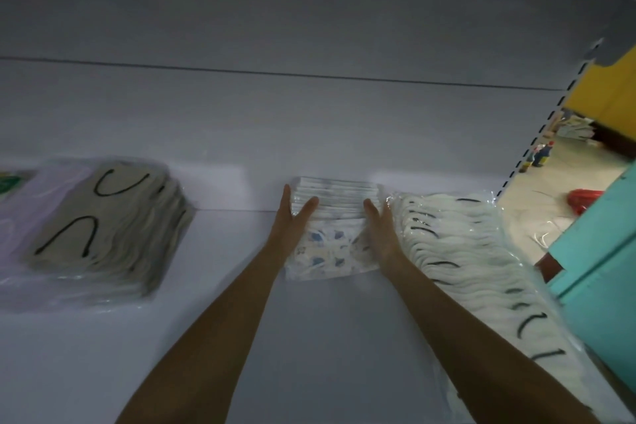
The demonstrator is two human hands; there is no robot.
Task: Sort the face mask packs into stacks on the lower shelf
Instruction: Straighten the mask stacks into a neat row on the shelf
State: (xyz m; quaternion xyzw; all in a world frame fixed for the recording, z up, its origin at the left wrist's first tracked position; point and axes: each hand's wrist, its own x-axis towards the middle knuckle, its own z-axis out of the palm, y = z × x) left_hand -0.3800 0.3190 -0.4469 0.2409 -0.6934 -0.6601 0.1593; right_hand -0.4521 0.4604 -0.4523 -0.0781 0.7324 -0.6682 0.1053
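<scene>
Three groups of mask packs lie on the white shelf (309, 337), whose pale back panel (309, 27) rises behind them.

Right: the longest group, a clear-wrapped row of white masks (481, 268) with dark ear loops, fanned edge over edge from the back of the shelf toward its front.

Left, well apart from the others: a clear-wrapped stack of grey-beige masks (103, 234) with black ear loops, lying flat. A lilac pack (17, 227) lies just beside it, partly cut off by the picture's edge.

Far right, off the shelf: a teal panel (602, 268), a yellow wall (612, 89) and a slotted upright (550, 124) at the shelf's end.

Centre, near the back panel: the patterned stack (330, 244), white packs printed with small blue shapes. It sits just beside the white row; whether the two touch cannot be told.

Left hand (292, 220): fingers straight along the stack's left side, thumb spread wide over its top.

Right hand (382, 220): fingers straight and together, flat against the stack's right side, between it and the white row.

Both hands are flat, pressing the stack from either side and curled round nothing.

Smallest: a red object (585, 198) on the floor beyond the shelf, too blurred to name.
</scene>
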